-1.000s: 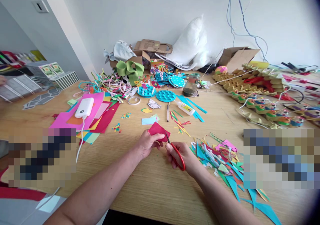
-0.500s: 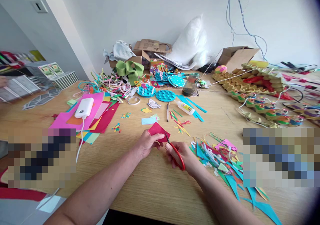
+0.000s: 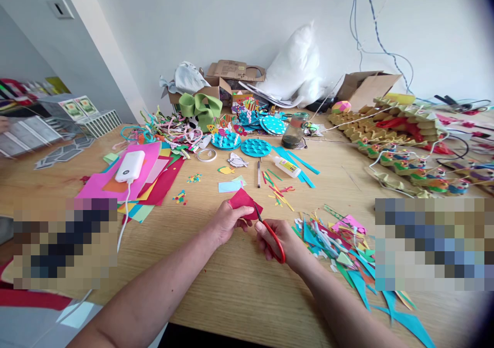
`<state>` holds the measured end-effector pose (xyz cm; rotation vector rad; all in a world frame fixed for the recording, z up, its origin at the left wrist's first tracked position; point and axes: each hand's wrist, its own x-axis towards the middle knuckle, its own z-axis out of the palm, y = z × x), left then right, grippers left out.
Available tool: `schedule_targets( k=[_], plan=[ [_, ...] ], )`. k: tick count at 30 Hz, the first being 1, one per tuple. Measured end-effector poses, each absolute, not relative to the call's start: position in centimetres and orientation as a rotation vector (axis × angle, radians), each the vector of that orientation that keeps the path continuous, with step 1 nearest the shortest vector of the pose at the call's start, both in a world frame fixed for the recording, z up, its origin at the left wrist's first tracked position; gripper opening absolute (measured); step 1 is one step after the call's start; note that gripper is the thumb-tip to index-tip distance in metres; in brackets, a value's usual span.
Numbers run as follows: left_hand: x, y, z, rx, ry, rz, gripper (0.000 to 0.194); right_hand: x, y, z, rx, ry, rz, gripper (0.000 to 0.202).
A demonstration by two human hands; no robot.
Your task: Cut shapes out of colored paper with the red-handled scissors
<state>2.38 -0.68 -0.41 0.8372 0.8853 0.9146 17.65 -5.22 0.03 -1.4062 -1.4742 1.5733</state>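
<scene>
A folded-looking piece of red paper (image 3: 244, 203) is pinched in my left hand (image 3: 228, 221), thumb on top. My right hand (image 3: 278, 239) is closed round the red-handled scissors (image 3: 278, 245). Their dark blades meet the right edge of the red paper. Just beyond the paper lie a light blue paper piece (image 3: 230, 187), a yellow fish cutout (image 3: 226, 170) and a white fish cutout (image 3: 236, 160). A pen (image 3: 258, 174) and a glue bottle (image 3: 286, 167) rest farther right.
Colourful scraps (image 3: 343, 242) spread beside my right forearm. Stacked coloured sheets with a white power bank (image 3: 130, 167) lie left, its cable running down. Blue discs (image 3: 256, 147), a glass jar (image 3: 294, 131) and egg cartons (image 3: 409, 165) stand farther back.
</scene>
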Motion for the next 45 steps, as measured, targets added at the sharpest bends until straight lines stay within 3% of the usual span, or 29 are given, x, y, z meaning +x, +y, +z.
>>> schedule_targets(
  k=[45],
  plan=[
    [2.35,-0.72,-0.39,0.862,0.924,0.877,0.021,17.69,-5.36,0.28,-1.363,-1.477,1.589,0.045]
  ],
)
